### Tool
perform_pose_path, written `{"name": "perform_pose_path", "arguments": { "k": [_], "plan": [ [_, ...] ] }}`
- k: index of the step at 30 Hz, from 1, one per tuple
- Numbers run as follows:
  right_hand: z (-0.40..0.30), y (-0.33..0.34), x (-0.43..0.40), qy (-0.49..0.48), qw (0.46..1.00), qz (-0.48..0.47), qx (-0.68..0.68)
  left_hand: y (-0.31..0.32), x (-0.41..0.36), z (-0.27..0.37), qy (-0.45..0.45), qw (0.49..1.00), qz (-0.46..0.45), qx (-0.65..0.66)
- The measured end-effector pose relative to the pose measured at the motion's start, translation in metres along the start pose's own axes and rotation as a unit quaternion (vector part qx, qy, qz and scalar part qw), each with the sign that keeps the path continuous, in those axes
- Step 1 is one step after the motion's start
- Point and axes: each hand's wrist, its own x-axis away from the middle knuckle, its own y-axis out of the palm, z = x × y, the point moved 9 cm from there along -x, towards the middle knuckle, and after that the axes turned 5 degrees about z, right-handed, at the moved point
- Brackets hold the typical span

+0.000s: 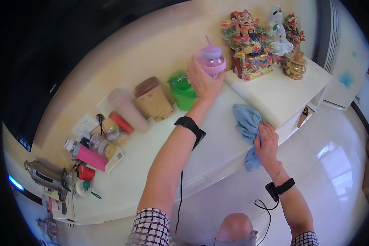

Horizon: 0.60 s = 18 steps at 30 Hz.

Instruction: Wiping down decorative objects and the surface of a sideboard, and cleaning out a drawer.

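My left hand (204, 77) is closed around a clear bottle with a pink-purple lid, straw and band (212, 61), held by the wall at the right end of the lower cabinet top (160, 160). Just left of it stands a green translucent plastic container (183, 92), partly behind my fingers. My right hand (267, 143) grips a crumpled blue cloth (247, 123) near the front edge, beside the taller white cabinet section. Part of the cloth hangs below my fingers.
A tan box-shaped container (155, 101), pale pink tumbler (129, 110), clear jars (118, 135), pink bottle (90, 156) and metal kettle (46, 176) line the wall. Porcelain figurines (250, 46) and a gold censer (295, 66) stand on the higher section. A television (49, 61) hangs above.
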Motion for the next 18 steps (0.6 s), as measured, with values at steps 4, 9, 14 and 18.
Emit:
{"name": "perform_pose_path", "arguments": {
  "k": [4, 9, 14, 18],
  "plan": [
    [-0.002, 0.002, -0.001, 0.003, 1.000, -0.003, 0.001, 0.039, -0.006, -0.025, -0.049, 0.982, -0.178, 0.025],
    [-0.003, 0.000, -0.003, 0.002, 1.000, 0.001, 0.001, 0.051, -0.001, -0.032, -0.100, 0.977, -0.176, 0.064],
    [-0.001, -0.002, -0.002, 0.008, 1.000, -0.002, -0.005, 0.053, 0.004, -0.026, -0.133, 0.969, -0.184, 0.097],
    [0.001, -0.005, -0.001, 0.006, 1.000, 0.002, -0.006, 0.052, 0.003, -0.022, -0.101, 0.976, -0.188, 0.047]
  ]
}}
